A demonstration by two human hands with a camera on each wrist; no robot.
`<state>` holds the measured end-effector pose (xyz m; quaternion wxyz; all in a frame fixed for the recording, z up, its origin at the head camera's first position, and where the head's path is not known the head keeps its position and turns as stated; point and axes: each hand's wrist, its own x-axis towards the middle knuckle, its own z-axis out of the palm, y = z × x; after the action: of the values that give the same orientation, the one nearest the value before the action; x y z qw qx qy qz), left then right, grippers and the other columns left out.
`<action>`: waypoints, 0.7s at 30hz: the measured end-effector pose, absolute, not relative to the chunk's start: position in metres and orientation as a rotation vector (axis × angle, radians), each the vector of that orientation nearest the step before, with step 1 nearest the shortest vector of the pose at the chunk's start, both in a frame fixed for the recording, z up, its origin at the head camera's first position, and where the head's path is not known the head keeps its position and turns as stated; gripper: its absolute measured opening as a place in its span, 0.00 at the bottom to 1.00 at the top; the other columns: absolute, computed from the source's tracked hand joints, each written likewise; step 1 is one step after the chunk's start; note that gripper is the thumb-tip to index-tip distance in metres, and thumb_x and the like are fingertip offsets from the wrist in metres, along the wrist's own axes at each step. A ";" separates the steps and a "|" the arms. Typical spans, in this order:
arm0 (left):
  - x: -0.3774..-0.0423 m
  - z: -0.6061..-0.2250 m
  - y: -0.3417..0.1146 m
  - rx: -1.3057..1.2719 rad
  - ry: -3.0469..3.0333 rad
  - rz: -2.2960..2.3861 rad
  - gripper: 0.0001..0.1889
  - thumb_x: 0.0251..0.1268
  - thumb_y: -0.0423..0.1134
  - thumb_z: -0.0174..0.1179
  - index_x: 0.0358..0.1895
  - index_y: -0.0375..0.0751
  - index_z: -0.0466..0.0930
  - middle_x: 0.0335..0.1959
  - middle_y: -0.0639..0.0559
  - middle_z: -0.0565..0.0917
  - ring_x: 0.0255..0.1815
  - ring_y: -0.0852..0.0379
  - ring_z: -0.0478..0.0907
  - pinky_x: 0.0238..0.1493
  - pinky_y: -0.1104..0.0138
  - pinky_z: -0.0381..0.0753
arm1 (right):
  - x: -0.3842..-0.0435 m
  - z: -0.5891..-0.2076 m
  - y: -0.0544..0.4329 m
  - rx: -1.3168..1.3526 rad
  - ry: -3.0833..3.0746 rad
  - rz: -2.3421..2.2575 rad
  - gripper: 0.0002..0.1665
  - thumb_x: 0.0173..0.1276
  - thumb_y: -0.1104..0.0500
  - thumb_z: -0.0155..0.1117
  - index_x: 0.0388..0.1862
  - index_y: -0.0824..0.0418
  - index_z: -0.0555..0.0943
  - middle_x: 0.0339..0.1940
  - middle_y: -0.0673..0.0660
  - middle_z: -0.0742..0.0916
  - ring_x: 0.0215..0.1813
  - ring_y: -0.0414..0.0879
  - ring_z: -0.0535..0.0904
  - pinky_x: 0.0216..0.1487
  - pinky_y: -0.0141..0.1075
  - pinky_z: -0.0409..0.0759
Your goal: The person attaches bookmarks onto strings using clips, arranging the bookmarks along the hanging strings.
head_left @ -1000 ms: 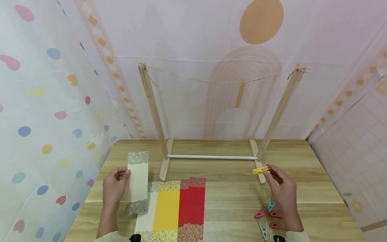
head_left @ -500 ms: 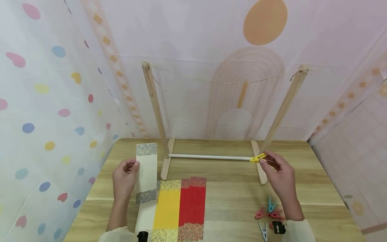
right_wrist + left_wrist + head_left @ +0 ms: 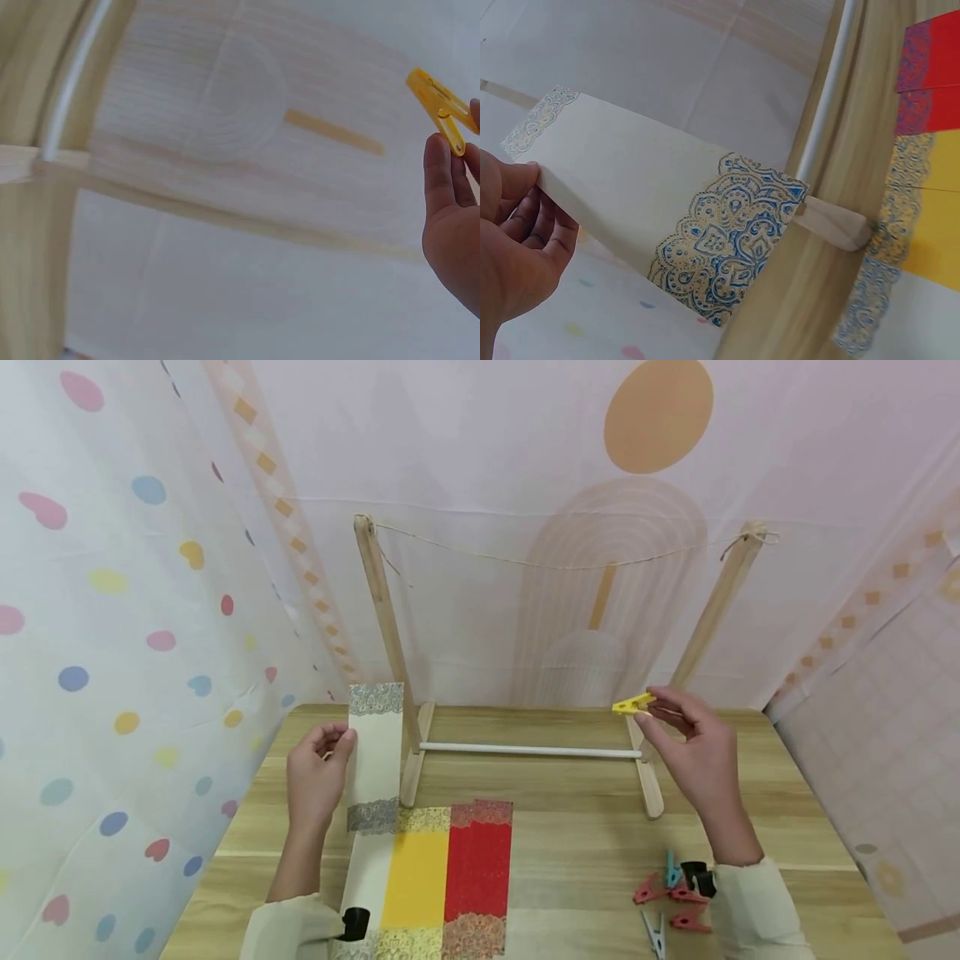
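Observation:
My left hand [image 3: 318, 777] pinches the left edge of a cream paper card [image 3: 375, 756] with lacy patterned bands at both ends. The card hangs upright in front of the foot of the stand's left post; blue and gold scrollwork shows on it in the left wrist view. On the right, my right hand [image 3: 693, 747] pinches a yellow clothespin [image 3: 632, 703] between thumb and fingers, its nose pointing left, in front of the right post. Above both hands a thin string [image 3: 525, 562] sags between the tops of the two wooden posts [image 3: 386, 627].
Cream, yellow [image 3: 416, 878] and red cards [image 3: 477, 868] lie side by side on the wooden table [image 3: 570, 860]. Several red and blue clothespins [image 3: 655, 935] lie at the front right. A white rod [image 3: 525, 749] joins the stand's feet. Patterned cloth hangs behind and at the sides.
Both hands have risen and moved toward the stand, the left one also to the right with the card. The right hand has lifted the yellow clothespin from near the stand's foot.

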<state>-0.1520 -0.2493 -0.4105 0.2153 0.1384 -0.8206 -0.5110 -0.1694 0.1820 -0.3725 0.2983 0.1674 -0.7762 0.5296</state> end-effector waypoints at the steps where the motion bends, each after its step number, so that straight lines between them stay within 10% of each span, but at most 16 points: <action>1: -0.154 -0.408 -0.249 0.372 -2.274 -1.421 0.10 0.75 0.35 0.60 0.50 0.30 0.81 0.44 0.42 0.83 0.40 0.65 0.77 0.39 0.79 0.76 | -0.171 -0.369 0.181 0.458 -2.055 1.411 0.21 0.61 0.78 0.70 0.54 0.74 0.83 0.50 0.67 0.86 0.48 0.34 0.84 0.52 0.25 0.80; 21: -0.184 -0.365 -0.226 0.151 -2.163 -1.513 0.10 0.73 0.32 0.62 0.49 0.27 0.80 0.43 0.39 0.83 0.41 0.61 0.79 0.42 0.76 0.78 | -0.189 -0.311 0.161 0.648 -1.915 1.399 0.18 0.63 0.78 0.68 0.53 0.76 0.83 0.48 0.68 0.87 0.47 0.36 0.84 0.50 0.26 0.81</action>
<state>-0.1839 -0.2258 -0.3653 0.2465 0.0554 -0.7928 -0.5546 -0.1887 0.1606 -0.3109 0.3348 0.2484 -0.7340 0.5361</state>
